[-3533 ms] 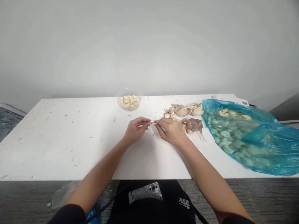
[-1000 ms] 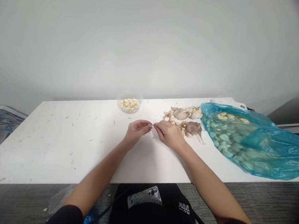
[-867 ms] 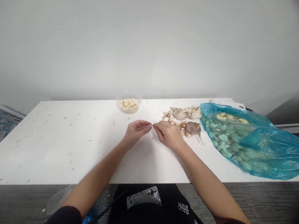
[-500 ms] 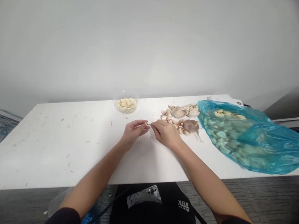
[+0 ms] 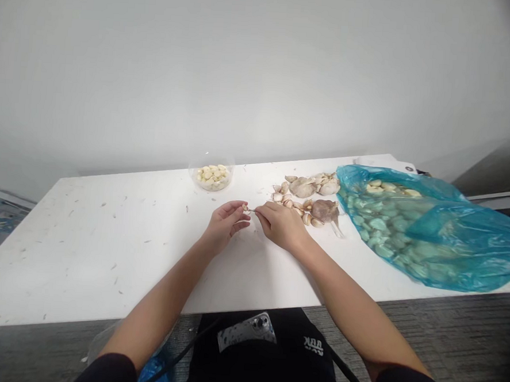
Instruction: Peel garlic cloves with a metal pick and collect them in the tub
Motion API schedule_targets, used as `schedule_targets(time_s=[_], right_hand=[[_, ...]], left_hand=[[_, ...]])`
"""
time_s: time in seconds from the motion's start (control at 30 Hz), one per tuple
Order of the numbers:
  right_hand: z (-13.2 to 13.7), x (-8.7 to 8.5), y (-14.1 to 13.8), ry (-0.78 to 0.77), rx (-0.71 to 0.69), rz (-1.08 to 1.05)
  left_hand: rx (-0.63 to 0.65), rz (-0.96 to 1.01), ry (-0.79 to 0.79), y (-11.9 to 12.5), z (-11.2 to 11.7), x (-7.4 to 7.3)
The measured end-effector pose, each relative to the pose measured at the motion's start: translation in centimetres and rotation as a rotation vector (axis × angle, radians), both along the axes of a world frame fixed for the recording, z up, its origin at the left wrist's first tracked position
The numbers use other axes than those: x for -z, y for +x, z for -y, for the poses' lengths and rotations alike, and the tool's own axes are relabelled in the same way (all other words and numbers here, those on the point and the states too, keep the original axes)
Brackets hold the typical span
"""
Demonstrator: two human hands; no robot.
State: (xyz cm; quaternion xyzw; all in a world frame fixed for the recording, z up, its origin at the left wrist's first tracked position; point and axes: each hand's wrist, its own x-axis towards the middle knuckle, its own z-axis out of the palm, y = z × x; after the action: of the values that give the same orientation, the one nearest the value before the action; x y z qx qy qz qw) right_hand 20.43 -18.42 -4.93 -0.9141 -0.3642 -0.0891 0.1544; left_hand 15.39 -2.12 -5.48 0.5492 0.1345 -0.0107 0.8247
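Note:
My left hand (image 5: 226, 222) and my right hand (image 5: 280, 225) meet fingertip to fingertip over the white table (image 5: 105, 245). Both pinch one small garlic clove (image 5: 247, 209) between them. The fingers of each hand are curled closed on it. Just right of my right hand lies a heap of unpeeled garlic bulbs and loose cloves (image 5: 310, 195). A small clear bowl of peeled cloves (image 5: 213, 176) stands behind my left hand, toward the wall.
A large blue plastic bag of garlic cloves (image 5: 412, 229) covers the table's right end. Bits of garlic skin are scattered on the table's left half. A phone (image 5: 246, 331) lies on a black bag in my lap, below the near edge.
My hands have stayed joined on the clove with only small finger movements. The view has shifted a little, so everything sits slightly lower left than before.

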Motion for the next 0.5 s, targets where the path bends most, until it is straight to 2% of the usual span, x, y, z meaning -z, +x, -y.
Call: schedule_targets(time_s=[0.27,0.5], right_hand=[[-0.15,0.09,-0.27,-0.036,-0.031,-0.007],[-0.08,-0.14,-0.26,-0.059,-0.060,-0.020]], left_hand=[[0.033,-0.084,-0.153,0.13,0.09,-0.14],[0.042,-0.083,-0.170,0.03,0.46,-0.32]])
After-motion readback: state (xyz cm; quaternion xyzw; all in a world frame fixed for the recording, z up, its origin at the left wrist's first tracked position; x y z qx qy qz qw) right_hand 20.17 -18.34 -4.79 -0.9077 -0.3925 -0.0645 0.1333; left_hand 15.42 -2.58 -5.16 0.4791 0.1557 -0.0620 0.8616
